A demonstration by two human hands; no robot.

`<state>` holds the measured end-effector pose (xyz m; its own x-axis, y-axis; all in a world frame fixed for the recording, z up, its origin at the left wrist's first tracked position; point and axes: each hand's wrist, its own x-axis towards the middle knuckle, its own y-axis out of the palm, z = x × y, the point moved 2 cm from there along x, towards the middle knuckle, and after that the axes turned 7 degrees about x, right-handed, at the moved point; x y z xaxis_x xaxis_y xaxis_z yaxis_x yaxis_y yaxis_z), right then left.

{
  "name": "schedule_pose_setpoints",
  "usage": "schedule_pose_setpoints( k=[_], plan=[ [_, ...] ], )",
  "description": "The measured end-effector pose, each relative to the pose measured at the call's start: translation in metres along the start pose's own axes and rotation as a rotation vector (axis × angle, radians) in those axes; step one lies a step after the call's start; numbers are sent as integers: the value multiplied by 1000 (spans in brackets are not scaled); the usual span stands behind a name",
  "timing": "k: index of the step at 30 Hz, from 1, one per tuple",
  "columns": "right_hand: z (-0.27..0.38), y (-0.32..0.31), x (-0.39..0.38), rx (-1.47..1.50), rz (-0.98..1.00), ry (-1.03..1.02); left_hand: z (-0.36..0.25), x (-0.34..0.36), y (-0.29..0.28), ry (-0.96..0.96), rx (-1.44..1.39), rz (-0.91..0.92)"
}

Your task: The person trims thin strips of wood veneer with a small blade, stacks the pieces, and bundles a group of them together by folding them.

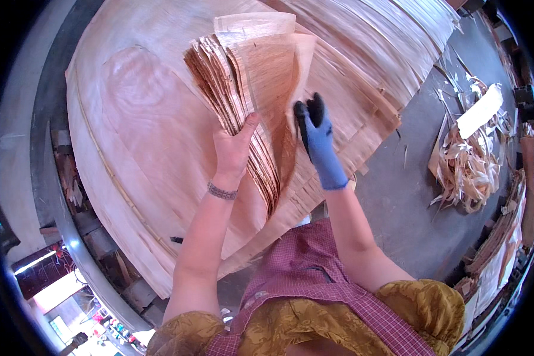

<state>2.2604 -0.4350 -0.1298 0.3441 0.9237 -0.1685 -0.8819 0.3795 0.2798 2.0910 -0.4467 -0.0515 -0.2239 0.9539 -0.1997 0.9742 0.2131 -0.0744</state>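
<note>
Left hand: bare, (231, 148) closed around the veneer bundle, thumb over the layered edges, other fingers hidden behind it.
Veneer bundle: (225, 77) many thin wood layers, ragged edges showing; above the veneer stack, toward its near edge; slanted, upper end to the left, lower end near the person.
Front sheet: (270, 71) broad tan veneer on the bundle's right side, right edge curling over.
Right hand: in a blue glove with black-coated fingers, (317, 133) just beside the front sheet's curled edge; fingers partly bent; cannot tell if they pinch the sheet.
Veneer stack: (136, 113) large pale pinkish sheets, wavy; long ridge along the left edge, layered strips along the near edge toward the right corner.
Black object: (176, 240) small, near the stack's near-left edge, kind unclear.
Left wrist: patterned grey band. (222, 191)
Clothing: purple checked apron (296, 255) over a mustard patterned top. (421, 305)
Floor: grey, (391, 196) right of the stack.
Scrap heap: curled veneer shreds (466, 169) on the floor, well apart from the stack's right corner; pale flat piece (480, 111) on top.
Far right: more veneer piled up, (501, 231) edges ragged.
</note>
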Motion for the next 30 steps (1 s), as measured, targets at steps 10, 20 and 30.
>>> schedule_pose_setpoints(
  k=[10,20,30],
  plan=[
    [35,35,-4,-376,128,-250,-10,-3,-1,-4,87,29],
    [17,14,3,131,119,-38,-4,0,-2,4,22,0],
    [55,39,-17,-522,77,-608,-1,1,-4,84,67,25]
  ],
)
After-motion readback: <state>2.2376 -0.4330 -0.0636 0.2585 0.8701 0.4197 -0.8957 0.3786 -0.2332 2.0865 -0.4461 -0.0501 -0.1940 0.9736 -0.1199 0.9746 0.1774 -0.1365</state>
